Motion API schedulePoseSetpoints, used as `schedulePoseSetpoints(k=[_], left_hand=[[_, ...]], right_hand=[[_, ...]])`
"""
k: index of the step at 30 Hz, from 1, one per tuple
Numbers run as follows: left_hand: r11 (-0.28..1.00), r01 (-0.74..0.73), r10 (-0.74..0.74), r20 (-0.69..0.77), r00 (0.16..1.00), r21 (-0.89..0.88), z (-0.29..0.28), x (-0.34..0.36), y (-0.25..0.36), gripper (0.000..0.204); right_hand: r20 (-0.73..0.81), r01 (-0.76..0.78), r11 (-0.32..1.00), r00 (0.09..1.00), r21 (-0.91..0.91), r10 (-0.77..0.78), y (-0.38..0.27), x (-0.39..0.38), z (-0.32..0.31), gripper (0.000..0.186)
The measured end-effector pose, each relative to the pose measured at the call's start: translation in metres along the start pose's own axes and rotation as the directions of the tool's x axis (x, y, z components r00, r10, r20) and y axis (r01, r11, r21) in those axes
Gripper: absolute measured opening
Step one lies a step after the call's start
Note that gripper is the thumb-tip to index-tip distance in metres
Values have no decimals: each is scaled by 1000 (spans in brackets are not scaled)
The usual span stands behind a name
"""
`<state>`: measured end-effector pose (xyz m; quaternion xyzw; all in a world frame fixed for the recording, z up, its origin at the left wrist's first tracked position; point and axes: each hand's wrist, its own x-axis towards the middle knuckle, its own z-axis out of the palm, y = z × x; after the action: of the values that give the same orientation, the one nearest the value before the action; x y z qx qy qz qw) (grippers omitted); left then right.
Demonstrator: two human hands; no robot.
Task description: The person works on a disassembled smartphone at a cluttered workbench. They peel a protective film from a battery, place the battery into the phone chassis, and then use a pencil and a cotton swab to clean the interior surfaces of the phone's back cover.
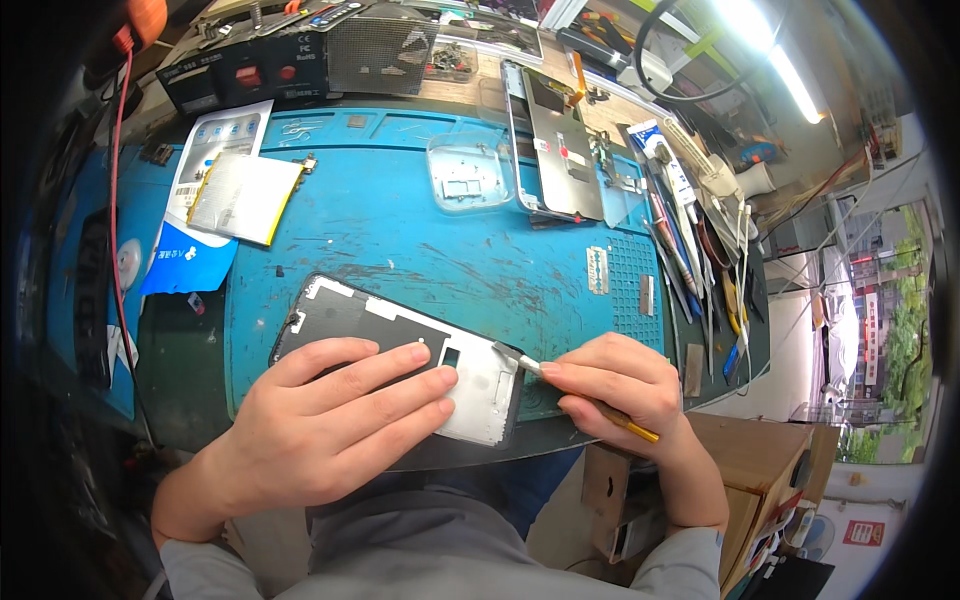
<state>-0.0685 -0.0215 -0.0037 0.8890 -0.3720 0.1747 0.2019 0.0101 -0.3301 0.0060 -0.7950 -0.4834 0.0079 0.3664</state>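
A phone panel (478, 395), black at its far left and bare silver toward the right, lies slanted near the mat's front edge. My left hand (340, 405) rests across it, fingers stretched out and apart, pressing it from above and covering its lower left part. In my right hand (625, 385) is a slim craft knife (531, 366) with a pale collar and a brown handle ending in gold. Thumb and fingers pinch it near the collar. Its dark blade meets the panel's surface by the right upper edge.
On the blue mat (380, 230) lie a white battery (240, 195) on a packet, a clear plastic dish (470, 172) and an opened phone (562, 150). Tweezers and other tools (680, 225) crowd the right side. A black box (245, 75) stands at the back left.
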Motion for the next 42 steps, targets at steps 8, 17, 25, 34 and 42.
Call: schedulePoseSetpoints(k=[8, 17, 25, 34, 42], left_hand=[[1000, -19, 19, -9, 1000, -13, 1, -2, -3, 23], [1000, -13, 12, -34, 999, -25, 3, -4, -2, 21], [997, 28, -33, -66, 997, -67, 3, -3, 2, 25], [996, 25, -32, -85, 996, -85, 7, -8, 1, 26], [996, 30, -38, -96, 995, -81, 8, -9, 2, 27]], right_hand=[[23, 18, 1000, 1000, -22, -18, -4, 25, 11, 31], [-15, 68, 998, 998, 3, -68, -3, 41, 23, 41], [10, 70, 998, 998, 11, -70, -3, 53, 27, 35], [0, 103, 994, 995, 27, -103, -1, 71, 40, 33], [-30, 111, 992, 993, 53, -110, -2, 94, 56, 34]])
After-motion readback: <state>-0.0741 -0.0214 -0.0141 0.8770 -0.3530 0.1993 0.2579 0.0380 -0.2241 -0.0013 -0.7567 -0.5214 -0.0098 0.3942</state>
